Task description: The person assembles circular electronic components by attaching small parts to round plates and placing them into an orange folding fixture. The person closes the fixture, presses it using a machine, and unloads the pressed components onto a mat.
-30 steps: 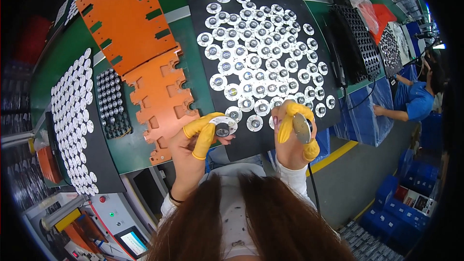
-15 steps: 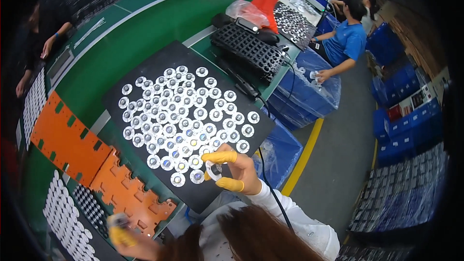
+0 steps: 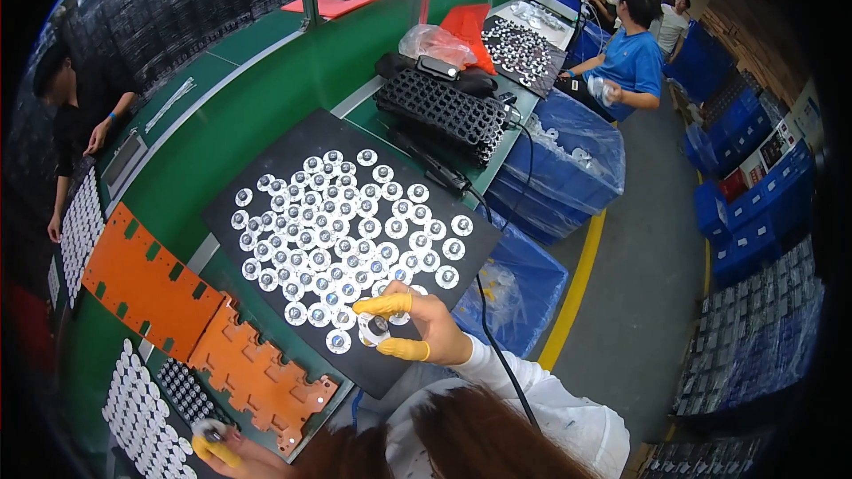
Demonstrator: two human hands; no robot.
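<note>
Yellow covers sit on the fingertips of both my hands. My right hand (image 3: 433,330) is closed on a round white disc (image 3: 374,331) with a dark domed centre, gripping it by the rim above the near edge of a black mat (image 3: 382,372). Many similar white discs (image 3: 338,341) lie over that mat. Low at the left, my left hand (image 3: 232,455) pinches a small grey, dark-topped round part (image 3: 211,431). It is beside a block of small dark round parts (image 3: 184,387) and rows of plain white discs (image 3: 142,417).
Orange notched plates (image 3: 160,277) lie left of the mat. Beyond it are stacked black trays (image 3: 439,111) and a cable. Blue lined bins (image 3: 524,279) stand at the right beside the aisle. A co-worker in blue (image 3: 635,62) and another in black (image 3: 89,115) work nearby.
The whole view has shifted slightly. My right hand still holds the disc, now turned more face-up. My left hand is lower in the picture and less blurred, beside the white discs.
</note>
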